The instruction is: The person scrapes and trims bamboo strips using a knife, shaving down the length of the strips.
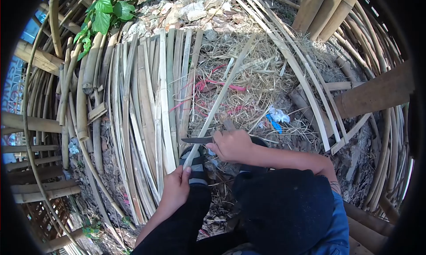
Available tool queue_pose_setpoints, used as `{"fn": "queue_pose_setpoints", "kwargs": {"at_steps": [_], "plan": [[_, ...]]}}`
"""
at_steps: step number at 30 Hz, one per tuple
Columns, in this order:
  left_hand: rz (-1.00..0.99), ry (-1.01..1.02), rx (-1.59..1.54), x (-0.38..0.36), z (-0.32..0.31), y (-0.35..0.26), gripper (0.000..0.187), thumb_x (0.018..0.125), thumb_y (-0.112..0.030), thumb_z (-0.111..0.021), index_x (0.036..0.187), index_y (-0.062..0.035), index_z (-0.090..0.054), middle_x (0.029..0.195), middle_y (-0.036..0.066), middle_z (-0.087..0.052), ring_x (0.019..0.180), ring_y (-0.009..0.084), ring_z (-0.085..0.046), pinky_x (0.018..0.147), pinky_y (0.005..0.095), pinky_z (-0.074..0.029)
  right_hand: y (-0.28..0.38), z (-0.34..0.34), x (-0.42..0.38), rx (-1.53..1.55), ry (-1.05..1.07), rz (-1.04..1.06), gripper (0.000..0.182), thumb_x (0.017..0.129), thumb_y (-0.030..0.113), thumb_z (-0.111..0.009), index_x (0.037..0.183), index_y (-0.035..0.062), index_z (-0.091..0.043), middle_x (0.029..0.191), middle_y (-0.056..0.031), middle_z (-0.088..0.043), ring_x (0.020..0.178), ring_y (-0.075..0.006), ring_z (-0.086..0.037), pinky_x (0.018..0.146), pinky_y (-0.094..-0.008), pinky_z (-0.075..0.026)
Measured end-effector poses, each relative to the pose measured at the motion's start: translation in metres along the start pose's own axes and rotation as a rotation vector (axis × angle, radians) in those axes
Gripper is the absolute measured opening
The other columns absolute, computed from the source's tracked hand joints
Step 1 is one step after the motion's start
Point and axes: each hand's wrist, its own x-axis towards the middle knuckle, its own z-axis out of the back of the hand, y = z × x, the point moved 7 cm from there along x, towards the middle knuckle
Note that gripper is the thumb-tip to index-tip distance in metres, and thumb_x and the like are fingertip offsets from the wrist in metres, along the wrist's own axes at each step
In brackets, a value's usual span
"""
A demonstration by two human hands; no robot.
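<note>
My left hand (174, 186) is closed round the near end of a long, pale bamboo strip (224, 90), which slants up and away to the right. My right hand (231, 146) grips a knife (197, 140), its dark blade pointing left and lying across the strip just beyond my left hand. The knife's handle is mostly hidden in my fist. Below the blade is a foot in a grey-striped sandal (198, 177). A dark cap (284, 202) covers part of the lower view.
Many split bamboo strips (166, 100) lie side by side on the left. Shavings (253, 77) with pink string (217, 84) cover the ground ahead. More strips (295, 64) lie to the right, near thick bamboo poles (377, 93). A blue scrap (274, 123) and a leafy plant (104, 11) also show.
</note>
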Motion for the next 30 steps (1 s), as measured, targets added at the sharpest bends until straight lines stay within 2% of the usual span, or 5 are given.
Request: {"fn": "queue_pose_setpoints", "kwargs": {"at_steps": [3,10,17,24,30], "plan": [[-0.082,-0.107,0.118,0.003,0.010,-0.026,0.026,0.103,-0.016,-0.053,0.087,0.0043,-0.058,0.070,0.025,-0.060,0.067,0.0459,-0.059,0.061,0.0486,-0.045,0.031,-0.003,0.002,0.084,-0.062,0.045,0.042,0.097,0.041,-0.058,0.076,0.0048,-0.055,0.058,-0.0129,-0.059,0.049,-0.0277,-0.063,0.047,-0.0378,-0.051],[-0.288,-0.276,0.139,0.001,0.015,-0.034,0.029,0.103,-0.015,-0.054,0.081,0.0042,-0.054,0.059,0.024,-0.049,0.051,0.0398,-0.049,0.051,0.0450,-0.039,0.023,-0.020,0.008,-0.016,-0.081,0.077,0.042,0.093,0.042,-0.064,0.074,0.0063,-0.053,0.058,-0.0091,-0.057,0.049,-0.0254,-0.061,0.046,-0.0368,-0.050],[-0.199,-0.223,0.169,0.000,0.015,-0.029,0.021,0.102,-0.011,-0.054,0.088,0.0047,-0.058,0.067,0.028,-0.058,0.065,0.0474,-0.059,0.057,0.0487,-0.044,-0.007,-0.016,0.023,-0.122,-0.149,0.072,0.045,0.091,0.045,-0.065,0.071,0.0078,-0.053,0.054,-0.0077,-0.058,0.046,-0.0228,-0.061,0.041,-0.0359,-0.048],[-0.159,-0.222,0.207,-0.003,0.015,-0.021,0.024,0.102,-0.011,-0.054,0.085,0.0054,-0.057,0.065,0.027,-0.057,0.063,0.0464,-0.059,0.056,0.0493,-0.043,-0.092,-0.001,0.039,-0.168,-0.139,-0.290,0.047,0.099,0.044,-0.054,0.074,0.0047,-0.059,0.052,-0.0099,-0.059,0.041,-0.0272,-0.060,0.040,-0.0410,-0.050],[-0.195,-0.246,0.269,0.001,0.012,-0.025,0.023,0.101,-0.011,-0.054,0.085,0.0052,-0.056,0.069,0.028,-0.058,0.064,0.0476,-0.059,0.058,0.0526,-0.044,0.007,-0.008,0.020,-0.036,-0.040,-0.019,0.047,0.098,0.044,-0.057,0.071,0.0051,-0.056,0.051,-0.0101,-0.057,0.042,-0.0256,-0.060,0.040,-0.0394,-0.047]]}}
